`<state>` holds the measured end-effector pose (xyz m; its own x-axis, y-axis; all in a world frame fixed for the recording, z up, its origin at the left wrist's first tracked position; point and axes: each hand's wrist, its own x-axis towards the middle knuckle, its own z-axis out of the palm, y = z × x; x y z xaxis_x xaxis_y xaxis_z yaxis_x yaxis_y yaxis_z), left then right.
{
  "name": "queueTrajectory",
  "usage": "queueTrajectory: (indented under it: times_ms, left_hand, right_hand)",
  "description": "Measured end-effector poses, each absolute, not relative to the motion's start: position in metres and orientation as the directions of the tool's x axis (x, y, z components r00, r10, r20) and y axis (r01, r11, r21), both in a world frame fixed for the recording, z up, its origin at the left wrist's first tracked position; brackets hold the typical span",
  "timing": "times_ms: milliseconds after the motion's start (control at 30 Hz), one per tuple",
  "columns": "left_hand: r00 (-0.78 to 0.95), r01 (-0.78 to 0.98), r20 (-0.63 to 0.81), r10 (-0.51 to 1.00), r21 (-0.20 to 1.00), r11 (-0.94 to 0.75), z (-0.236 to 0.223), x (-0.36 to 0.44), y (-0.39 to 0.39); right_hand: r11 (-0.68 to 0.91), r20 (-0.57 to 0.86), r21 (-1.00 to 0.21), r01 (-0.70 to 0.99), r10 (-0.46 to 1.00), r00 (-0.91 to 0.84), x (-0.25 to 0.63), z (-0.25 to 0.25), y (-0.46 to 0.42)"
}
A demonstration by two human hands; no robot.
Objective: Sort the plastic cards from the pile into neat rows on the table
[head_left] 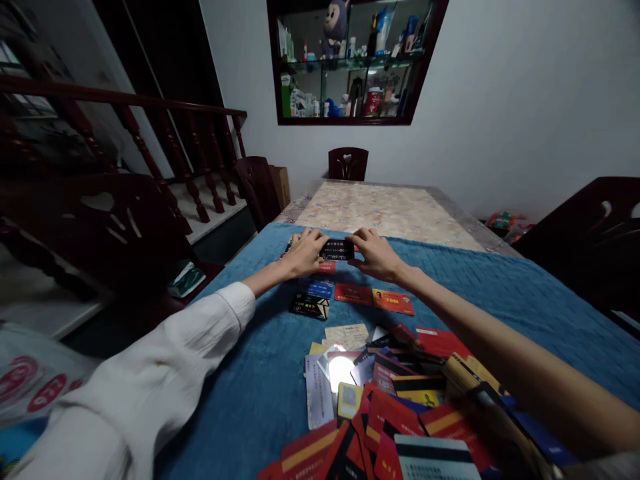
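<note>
Between my two hands, at the far side of the blue cloth [240, 347], is a black card [337, 249] with pale lettering. My left hand [306, 252] pinches its left end, and my right hand [374, 253] grips the right end. Just below lie a red card [327, 268], partly hidden, a blue card [320, 287] and another black card [310, 306] with a gold design. To their right a dark red card [353, 293] touches an orange-red card [394, 301]. Other cards are partly covered by my left hand.
A loose, overlapping heap of cards [395, 407] lies close to me, under my right forearm. Beyond the cloth the patterned tabletop [375, 203] continues. Dark wooden chairs [349, 164] surround the table, a railing [165, 133] runs along the left, and a wall cabinet [350, 121] is ahead.
</note>
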<state>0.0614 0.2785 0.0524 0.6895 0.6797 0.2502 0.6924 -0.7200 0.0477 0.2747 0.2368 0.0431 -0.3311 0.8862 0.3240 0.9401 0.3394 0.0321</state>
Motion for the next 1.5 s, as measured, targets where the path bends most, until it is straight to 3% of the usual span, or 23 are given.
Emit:
queueTrajectory:
  times_ms: [900, 1500]
  left_hand:
    - [0.676, 0.737, 0.089, 0.732, -0.098, -0.669, 0.025, 0.089, 0.397]
    - [0.678, 0.731, -0.018, 0.735, -0.089, -0.676, 0.013, 0.097, 0.415]
  right_hand:
    - [0.255, 0.153, 0.054, 0.966, 0.953, -0.26, 0.276, 0.011, 0.348]
    - [0.235, 0.069, 0.066, 0.97, 0.968, -0.24, 0.278, -0.005, 0.362]
